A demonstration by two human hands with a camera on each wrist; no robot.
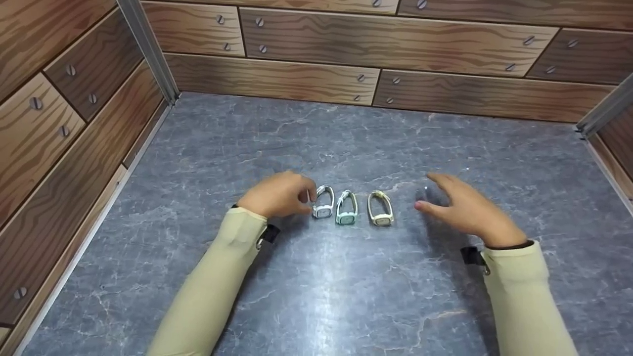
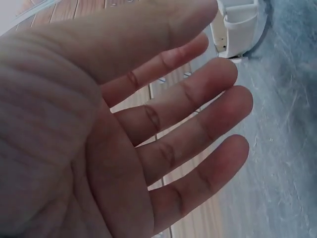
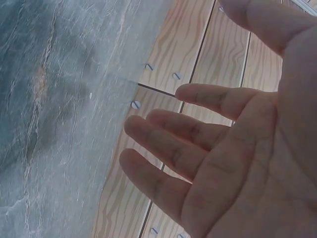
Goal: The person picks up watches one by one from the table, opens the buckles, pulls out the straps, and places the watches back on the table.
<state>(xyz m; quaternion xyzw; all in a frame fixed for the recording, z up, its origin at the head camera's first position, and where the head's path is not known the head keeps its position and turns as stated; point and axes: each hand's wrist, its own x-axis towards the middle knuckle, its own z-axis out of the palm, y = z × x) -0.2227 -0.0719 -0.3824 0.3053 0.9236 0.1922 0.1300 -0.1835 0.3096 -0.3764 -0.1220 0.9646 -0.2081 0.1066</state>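
Left sleeve [image 1: 207, 282] at eight o'clock and right sleeve [image 1: 519, 296] at four, relative to the central mint-green watch [image 1: 346, 218]. The cream watch [image 1: 383, 220] sits at three o'clock from it, the white watch [image 1: 323, 213] at nine, each looped with its dial toward six on the grey tabletop [image 1: 316, 148]. Left hand [image 1: 277, 195], at nine, is released just beside the white watch; contact cannot be told. Right hand [image 1: 470, 207], at three, is released, fingers parted, apart from the cream watch. Plank-patterned wall [image 1: 306, 81] at twelve.
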